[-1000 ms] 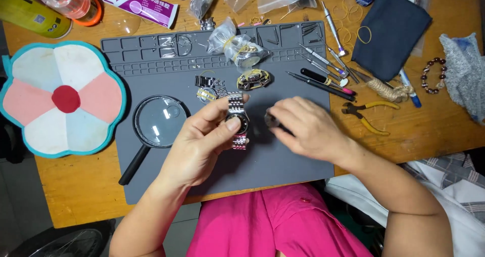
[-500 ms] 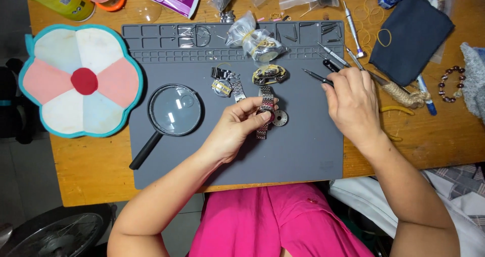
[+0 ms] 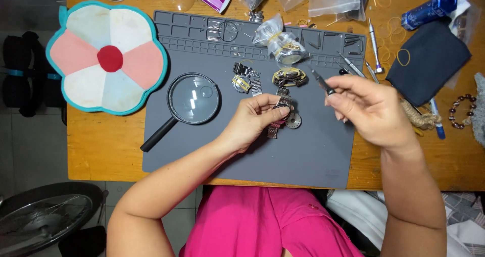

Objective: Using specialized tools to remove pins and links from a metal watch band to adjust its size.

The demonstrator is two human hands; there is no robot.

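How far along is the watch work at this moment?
Done: the round case back lies off on the grey mat. In hand: the left hand pins the metal-band watch down; the right hand holds a dark slim tool above the mat, off the watch. Left: any work inside the watch, and refitting the back.

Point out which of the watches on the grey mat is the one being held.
It is the watch with the metal link band, pinched in the left hand. The gold-rimmed watch and the small yellow-faced one lie untouched further up the grey mat.
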